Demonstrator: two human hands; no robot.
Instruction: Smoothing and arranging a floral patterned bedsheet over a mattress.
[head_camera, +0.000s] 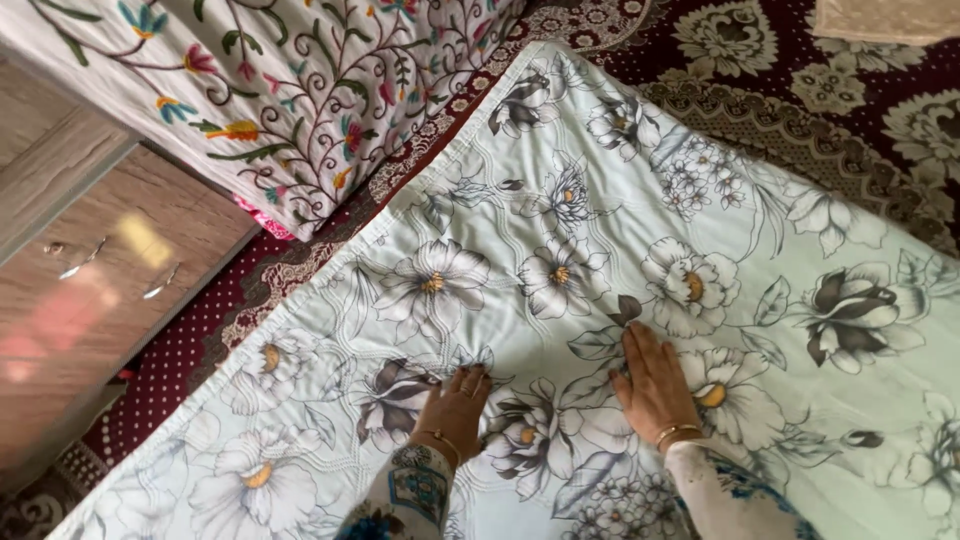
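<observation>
Head view shows both hands pressed flat, fingers spread, grasping nothing, on a pale green quilted bedspread with grey flowers (560, 200): left hand (455, 405), right hand (650, 380) just beside it.

Single head cam, looks steeply down & fwd, close over floral quilt (560, 230) on carpet (800, 90).

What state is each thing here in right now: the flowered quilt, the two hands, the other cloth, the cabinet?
Pale floral quilt: spread flat on the carpet, lightly creased.
Left hand: fingers curled, pressing on the quilt.
Right hand: open, palm flat on the quilt.
Embroidered white cloth: draped, hanging beside the quilt.
Wooden cabinet: drawers closed.
Dark red carpet: lying flat under the quilt.
</observation>
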